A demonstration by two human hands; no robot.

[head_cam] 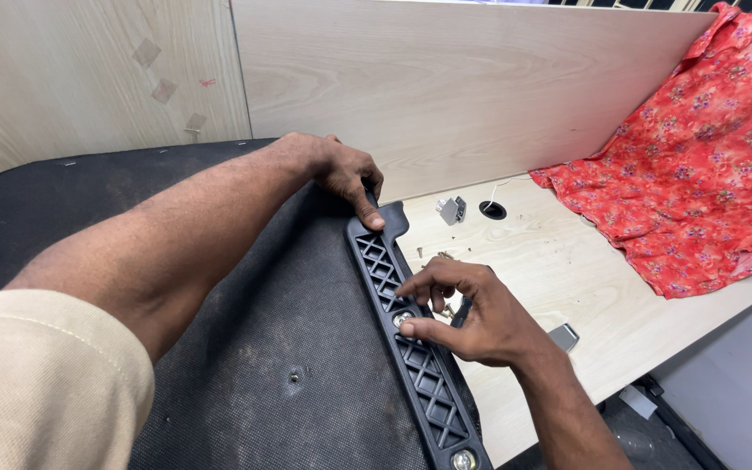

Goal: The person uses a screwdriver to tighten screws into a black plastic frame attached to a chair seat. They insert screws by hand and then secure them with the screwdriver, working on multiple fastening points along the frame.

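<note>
- The black fabric-covered panel (245, 365), dusty and scuffed, lies flat on the pale wooden desk (567, 287) and fills the left half of the view; a small bolt hole sits near its lower middle.
- The left hand (345, 174) rests at the panel's far edge, fingers together and curled, thumb pressing the top end of the bracket.
- The black plastic bracket (415, 348) is long and narrow with a diamond-lattice pattern; it runs along the panel's right edge, with a silver bolt (463, 459) at its near end.
- The right hand (472, 313) hovers over the bracket's middle, fingertips pinched around a silver screw (403, 318).
- A red floral cloth (698, 165) lies at the far right.
</note>
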